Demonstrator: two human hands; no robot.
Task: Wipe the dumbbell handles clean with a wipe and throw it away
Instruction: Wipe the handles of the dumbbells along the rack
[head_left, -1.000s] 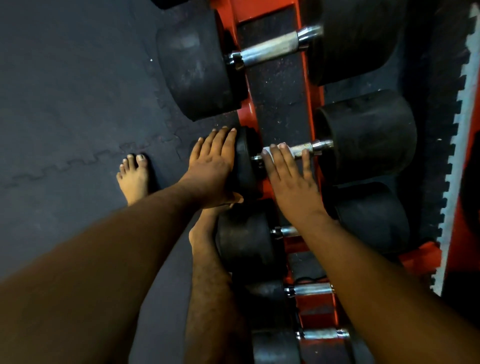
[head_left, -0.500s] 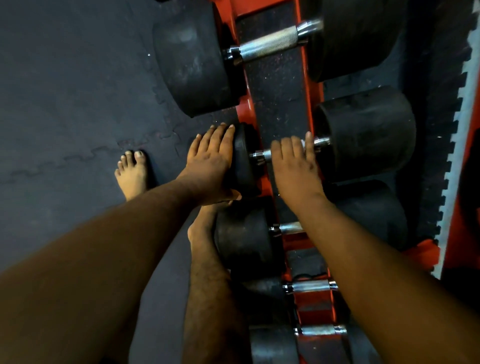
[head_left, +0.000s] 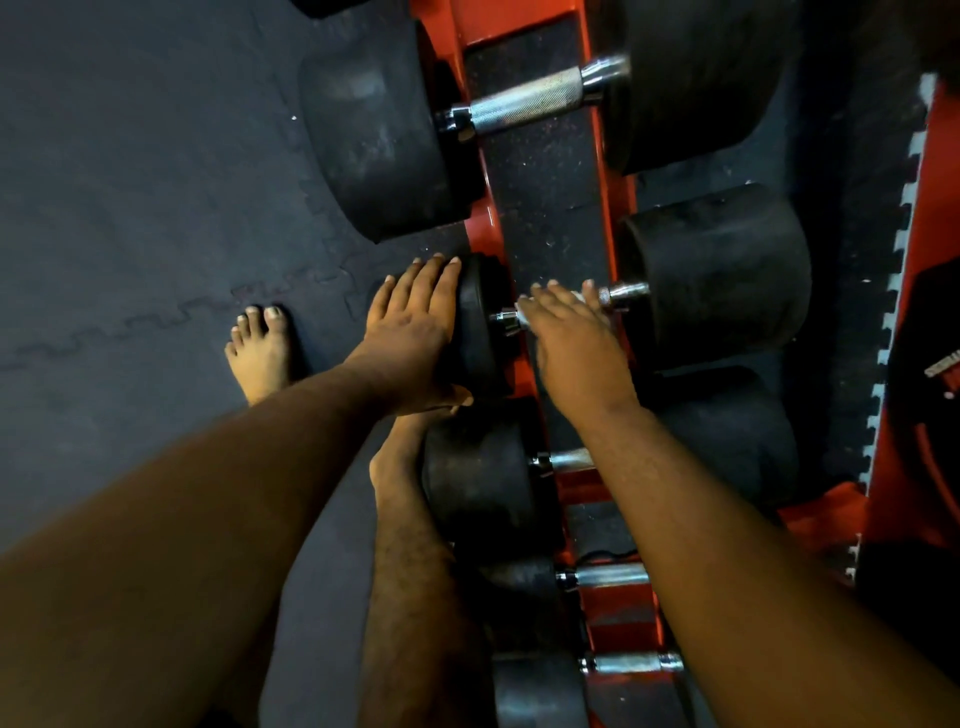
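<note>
Nearest on the red rack (head_left: 608, 608), which runs from near to far through the middle of the view, lie two small dumbbells, each showing a short bare chrome bar; the closest bar (head_left: 631, 663) sits just nearer than the next one (head_left: 613, 574). Beyond them a third dumbbell rests with its left black head (head_left: 478, 478) under the person's left wrist, its handle mostly hidden by the right forearm.

Farther along, both hands meet on one dumbbell. The left hand (head_left: 415, 332) lies flat with straight fingers against the outer face of that dumbbell's left head (head_left: 480, 322). The right hand (head_left: 576, 343) covers the dumbbell handle (head_left: 618, 296), fingers laid over the bar; a sliver of white at its fingertips may be the wipe (head_left: 524, 306), but whether the fingers curl round the bar or merely press on it cannot be told. The right head (head_left: 722, 275) of this dumbbell is a thick black cylinder.

Farthest is the largest dumbbell, its knurled handle (head_left: 530, 101) uncovered between two big heads.

A bare foot (head_left: 260, 348) stands on the dark floor mat (head_left: 130, 208) to the left.
</note>
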